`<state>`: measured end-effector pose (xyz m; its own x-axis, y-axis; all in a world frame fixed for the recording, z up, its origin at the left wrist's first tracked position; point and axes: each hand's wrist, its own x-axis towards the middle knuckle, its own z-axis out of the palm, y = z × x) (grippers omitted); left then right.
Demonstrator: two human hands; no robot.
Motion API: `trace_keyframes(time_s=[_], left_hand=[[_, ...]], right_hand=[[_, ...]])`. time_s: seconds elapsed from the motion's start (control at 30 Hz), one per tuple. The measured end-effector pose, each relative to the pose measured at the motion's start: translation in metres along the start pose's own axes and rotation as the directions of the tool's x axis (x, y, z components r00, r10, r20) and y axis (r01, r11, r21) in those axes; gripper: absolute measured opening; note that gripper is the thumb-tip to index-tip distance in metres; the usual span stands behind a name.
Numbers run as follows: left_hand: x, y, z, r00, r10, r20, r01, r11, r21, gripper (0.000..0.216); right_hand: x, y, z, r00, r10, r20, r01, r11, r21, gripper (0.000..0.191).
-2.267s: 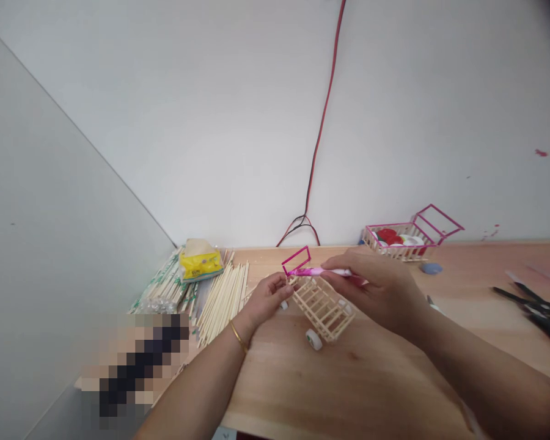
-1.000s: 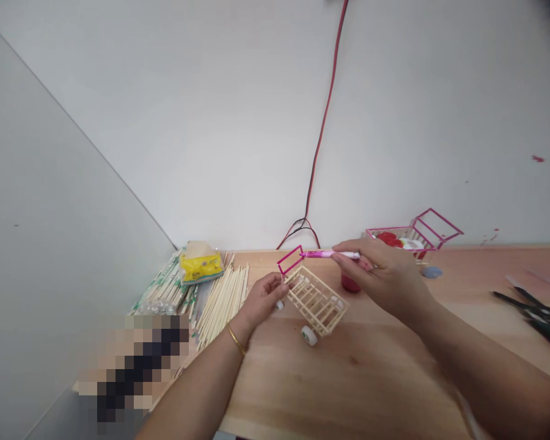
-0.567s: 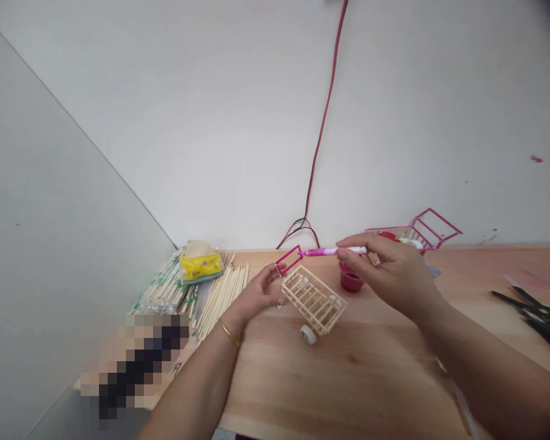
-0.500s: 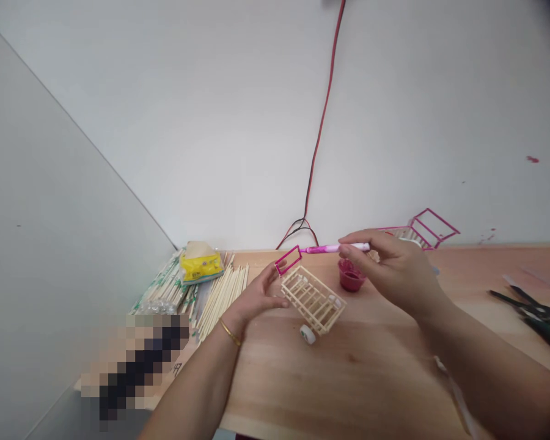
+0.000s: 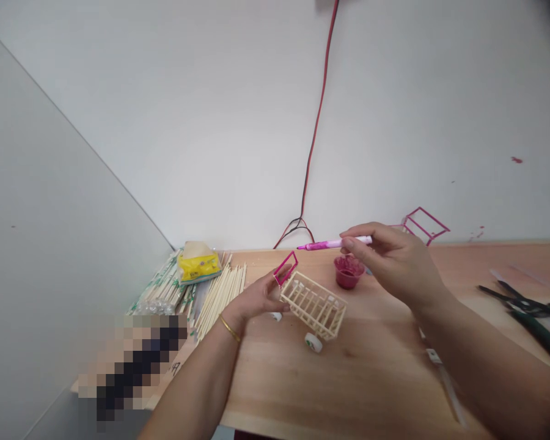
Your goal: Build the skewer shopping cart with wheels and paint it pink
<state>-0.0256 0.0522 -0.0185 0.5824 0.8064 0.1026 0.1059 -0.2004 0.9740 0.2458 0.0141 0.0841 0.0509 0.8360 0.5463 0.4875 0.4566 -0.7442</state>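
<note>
My left hand (image 5: 261, 296) is closed on one end of a small wooden stick cart (image 5: 316, 305), holding it tilted above the table. Pink paint covers the upright frame (image 5: 286, 269) at that end; the slatted bed is bare wood, with white wheels (image 5: 313, 342) below. Between the thumb and fingers of my right hand (image 5: 389, 256) is a paintbrush (image 5: 332, 244) with a white handle and pink-stained tip. The tip points left, just above the pink frame and apart from it. A cup of pink paint (image 5: 348, 272) stands below and left of my right hand.
Bundled sticks (image 5: 158, 284), loose sticks (image 5: 222, 296) and a yellow packet (image 5: 198, 263) lie at the left. Behind my right hand is another pink frame (image 5: 426, 226) against the wall. Dark-handled pliers (image 5: 527, 305) lie at the right. A red and black cable (image 5: 309, 159) runs down the wall.
The brush tip has lifted off the pink frame's top corner and now hovers above it. The cart has turned and tilted slightly, and a second wheel shows beneath my left hand.
</note>
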Motion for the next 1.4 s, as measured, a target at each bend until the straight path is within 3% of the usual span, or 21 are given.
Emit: trace_keyframes(time_s=[0.17, 0.4, 0.57, 0.8, 1.03, 1.13, 1.3, 1.4], left_hand=[[-0.001, 0.005, 0.002, 0.998, 0.009, 0.063, -0.013, 0.998, 0.061, 0.091], [-0.004, 0.003, 0.008, 1.0, -0.02, 0.021, 0.024, 0.979, -0.202, 0.073], [-0.008, 0.009, 0.006, 0.987, 0.014, -0.162, -0.044, 0.982, -0.184, 0.064], [-0.003, 0.003, 0.013, 0.913, -0.009, -0.408, -0.079, 0.977, -0.2, 0.072], [0.002, -0.018, 0.022, 0.812, 0.006, -0.584, 0.033, 0.998, 0.056, 0.073], [0.003, -0.023, 0.025, 0.79, 0.054, -0.61, 0.014, 0.994, 0.106, 0.078], [0.004, -0.026, 0.021, 0.843, 0.053, -0.535, -0.026, 0.998, 0.057, 0.102], [0.004, -0.025, 0.017, 0.866, 0.02, -0.499, 0.002, 0.999, 0.044, 0.099]], right_hand=[[0.003, 0.004, -0.001, 1.0, -0.028, 0.01, 0.027, 0.996, 0.081, 0.023], [0.004, 0.007, -0.002, 1.0, 0.021, 0.001, -0.021, 0.989, 0.149, 0.026], [0.006, 0.012, -0.002, 1.0, 0.027, 0.0, -0.026, 0.981, 0.191, 0.027], [0.004, 0.011, -0.001, 0.999, 0.032, 0.02, -0.035, 0.981, 0.191, 0.024], [0.004, 0.008, 0.002, 1.0, 0.021, 0.013, -0.023, 0.986, 0.163, 0.027], [0.004, 0.008, 0.003, 1.0, 0.008, 0.024, -0.011, 0.989, 0.145, 0.025], [0.002, 0.01, 0.002, 0.999, 0.029, 0.036, -0.032, 0.996, 0.082, 0.027], [0.001, 0.013, 0.001, 0.999, 0.002, 0.048, -0.004, 0.999, 0.042, 0.027]])
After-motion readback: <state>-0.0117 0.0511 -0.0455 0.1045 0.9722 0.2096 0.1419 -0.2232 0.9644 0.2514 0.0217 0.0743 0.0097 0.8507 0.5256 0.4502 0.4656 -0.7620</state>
